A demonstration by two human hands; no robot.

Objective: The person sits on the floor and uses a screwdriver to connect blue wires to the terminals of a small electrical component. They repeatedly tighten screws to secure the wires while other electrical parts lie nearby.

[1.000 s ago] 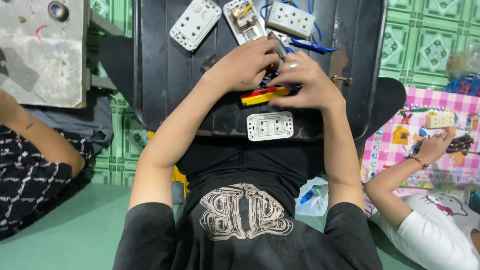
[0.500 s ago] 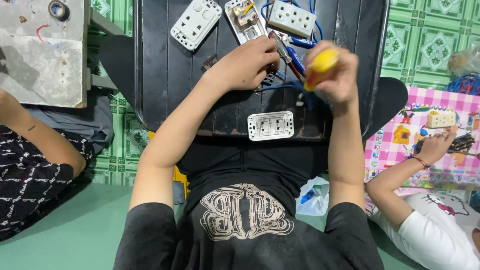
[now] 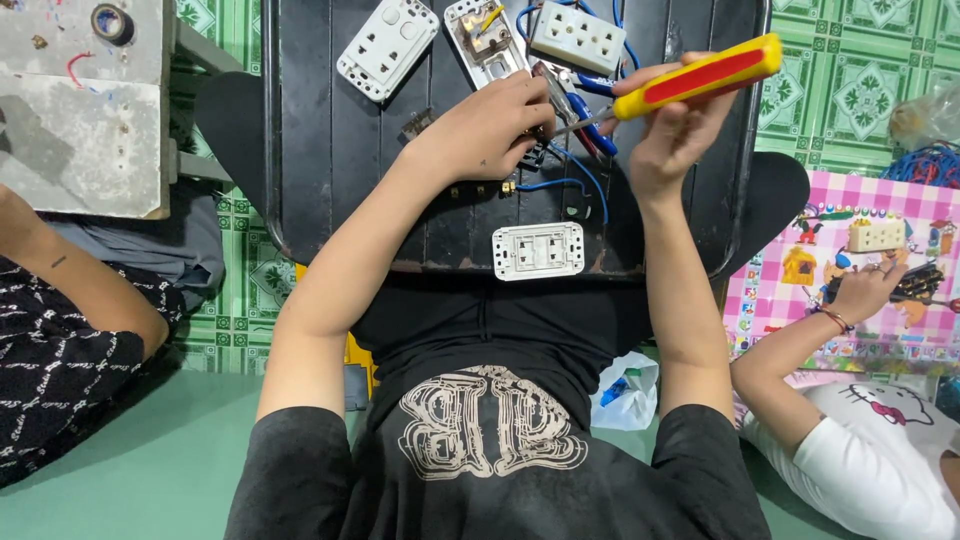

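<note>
Fingers [image 3: 668, 118] grip screwdriver [image 3: 690, 82], tip pointing down-left.

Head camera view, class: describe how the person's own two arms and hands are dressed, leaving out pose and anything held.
Both forearms are bare from short black sleeves of a black T-shirt with a pale printed design. The left hand and right hand wear no gloves; no rings or wristbands show.

A yellow screwdriver with a red stripe [image 3: 697, 78] is slanting above the black bench [image 3: 330, 150], its metal tip pointing down-left at a small part hidden under the fingers beside blue wires [image 3: 570, 185].
</note>
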